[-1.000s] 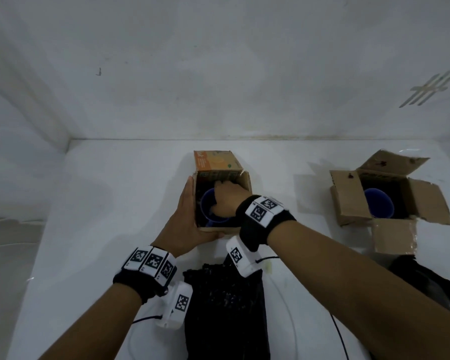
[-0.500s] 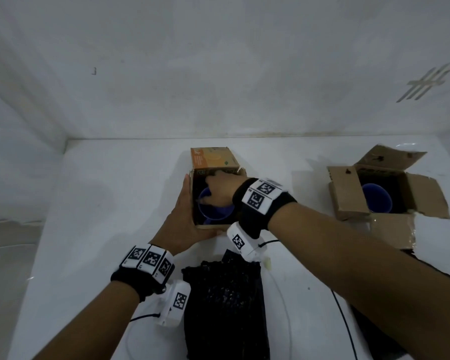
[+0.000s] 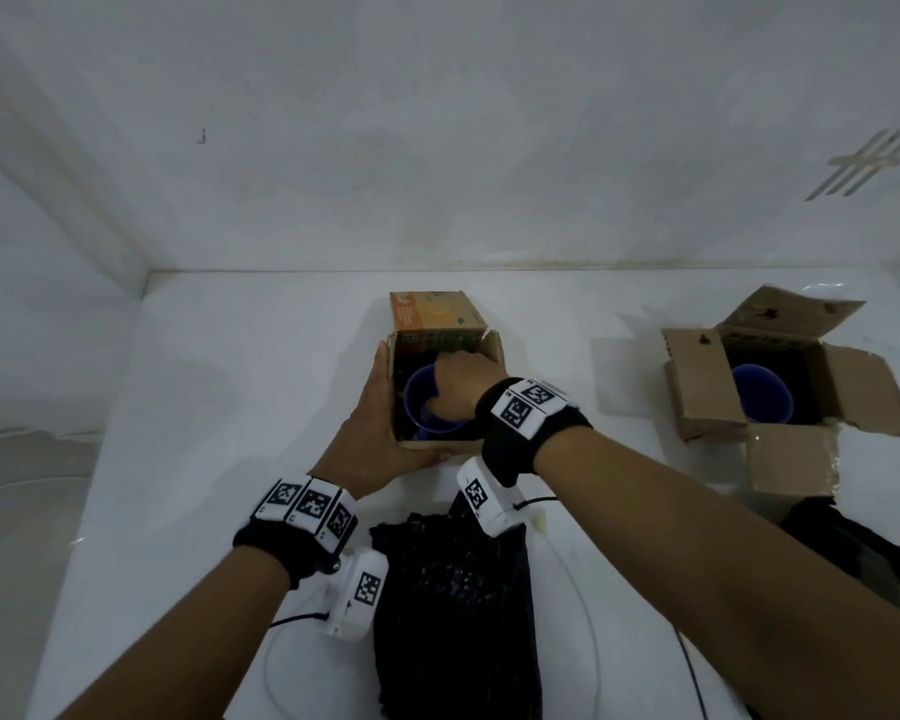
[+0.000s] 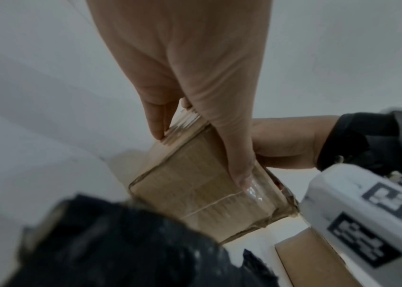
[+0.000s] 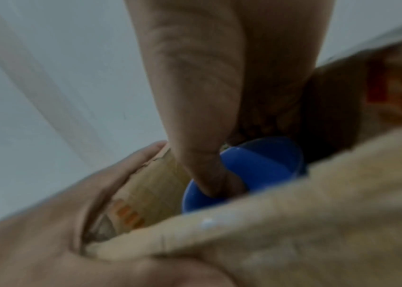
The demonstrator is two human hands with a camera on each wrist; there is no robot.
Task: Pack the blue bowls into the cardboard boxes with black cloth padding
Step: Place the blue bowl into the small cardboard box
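Note:
An open cardboard box with dark lining stands mid-table, a blue bowl inside it. My left hand grips the box's near left corner, fingers flat along the left wall and thumb across the near wall. My right hand reaches into the box and pinches the bowl's rim, thumb inside it. A second open box on the right holds another blue bowl on black cloth.
A folded black cloth lies on the white table between my forearms, just in front of the box. More black cloth lies at the right, before the second box's near flap. White walls close the back and left.
My right hand has shifted from the near right of the box towards its far side, uncovering more of the bowl. The left hand keeps its hold on the box.

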